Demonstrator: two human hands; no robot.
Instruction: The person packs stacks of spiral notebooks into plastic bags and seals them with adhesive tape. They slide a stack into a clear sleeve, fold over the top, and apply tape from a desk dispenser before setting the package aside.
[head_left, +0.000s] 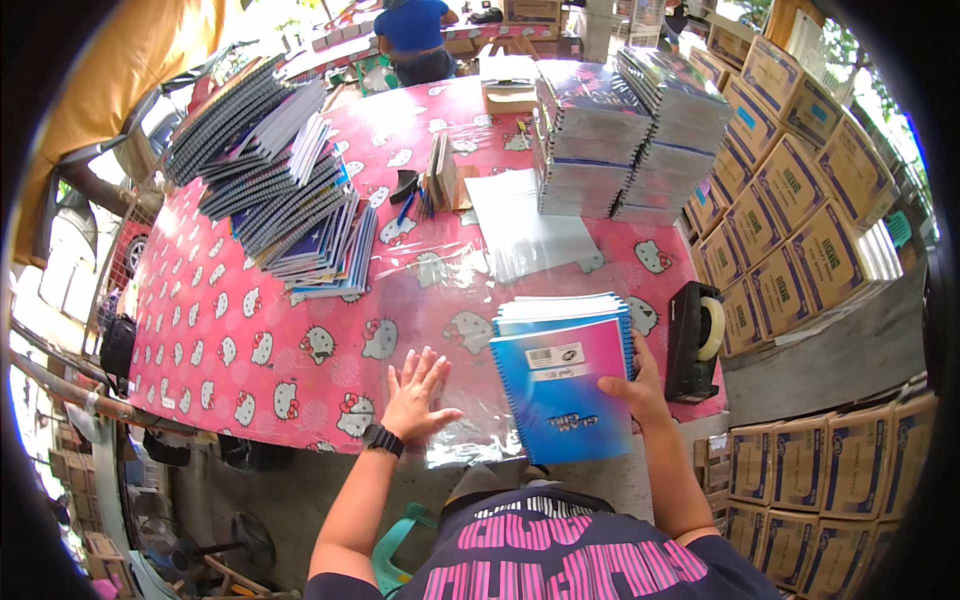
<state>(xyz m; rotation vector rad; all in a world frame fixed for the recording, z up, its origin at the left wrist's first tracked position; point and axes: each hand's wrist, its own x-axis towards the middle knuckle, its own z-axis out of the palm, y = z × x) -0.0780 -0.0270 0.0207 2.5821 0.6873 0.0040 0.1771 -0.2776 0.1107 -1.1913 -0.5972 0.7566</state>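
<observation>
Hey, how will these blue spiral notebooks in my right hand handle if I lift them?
The blue notebooks will probably stay fairly stiff: the uppermost one looks flat, with no visible sag. As a bunch they may slide against one another, since their far edges are stepped and the right hand grips only one side.

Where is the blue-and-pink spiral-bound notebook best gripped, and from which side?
Likely the right edge of the notebook, approached from the right: the blue spiral coil runs down its left edge. The right hand grips there, thumb over the cover.
</observation>
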